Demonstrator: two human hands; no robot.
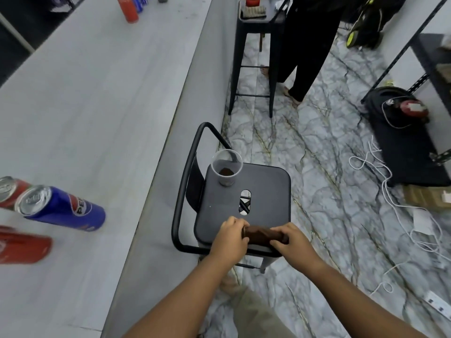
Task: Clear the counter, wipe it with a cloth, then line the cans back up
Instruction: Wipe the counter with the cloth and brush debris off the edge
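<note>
Cloth [263,234] gripped at each end between both hands [229,236] [290,242]

Even, soft indoor light; wide-angle bending, blurred cans [23,243] at left edge.

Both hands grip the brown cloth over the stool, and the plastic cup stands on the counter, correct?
No: the head view shows the plastic cup standing on the black stool seat, not the counter. The left hand and right hand do grip the brown cloth over the stool.

Marbled floor [317,147], black stools [253,206].
</note>
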